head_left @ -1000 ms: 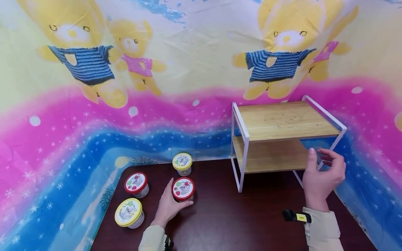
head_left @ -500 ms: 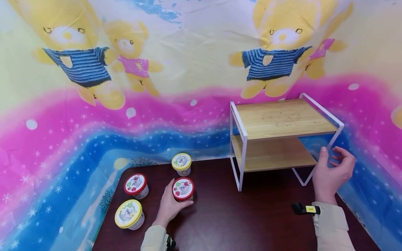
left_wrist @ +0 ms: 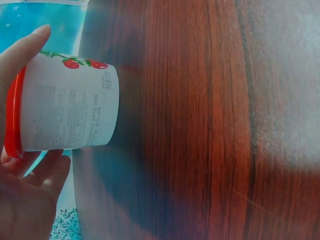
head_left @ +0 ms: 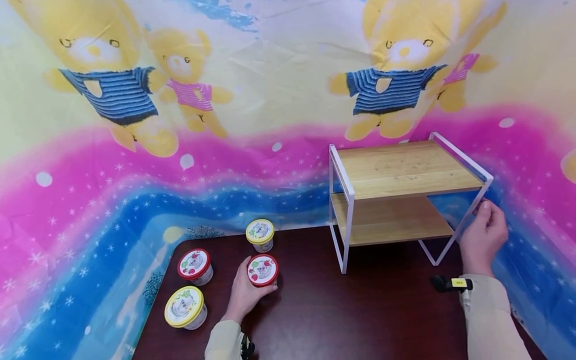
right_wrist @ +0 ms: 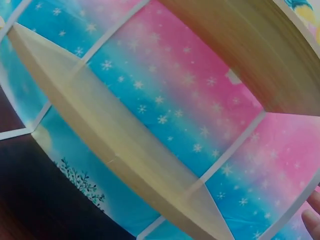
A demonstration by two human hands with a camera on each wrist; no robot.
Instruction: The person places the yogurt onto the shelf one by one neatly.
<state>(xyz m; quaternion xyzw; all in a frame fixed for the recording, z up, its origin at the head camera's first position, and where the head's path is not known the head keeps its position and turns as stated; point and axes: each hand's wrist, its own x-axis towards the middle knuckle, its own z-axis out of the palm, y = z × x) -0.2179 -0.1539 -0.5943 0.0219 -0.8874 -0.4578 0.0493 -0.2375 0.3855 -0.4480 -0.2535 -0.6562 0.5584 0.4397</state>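
Observation:
My left hand (head_left: pixel 246 292) grips a paper tub with a red lid (head_left: pixel 263 270) printed with strawberries. The left wrist view has the tub's white side (left_wrist: pixel 70 102) turned on its side by the camera angle, thumb and fingers around it near the lid. My right hand (head_left: pixel 485 235) is at the outer side of the two-tier shelf (head_left: pixel 409 170), by its right front leg, fingers bent. At the right edge of the right wrist view, fingertips (right_wrist: pixel 311 220) appear beside the white leg (right_wrist: pixel 286 220); whether they hold it is unclear.
Behind the held tub stands a yellow-lidded tub (head_left: pixel 260 231). Farther left are another red-lidded tub (head_left: pixel 195 265) and a larger-looking yellow-lidded one (head_left: pixel 185 306). All are on the dark wood table (head_left: pixel 342 320). A bear-print cloth (head_left: pixel 279 100) hangs behind and around it.
My right hand has moved rightward and up to the shelf's right leg, its fingers drawing closer together. My left hand stays on the red-lidded tub. The head view has shifted slightly.

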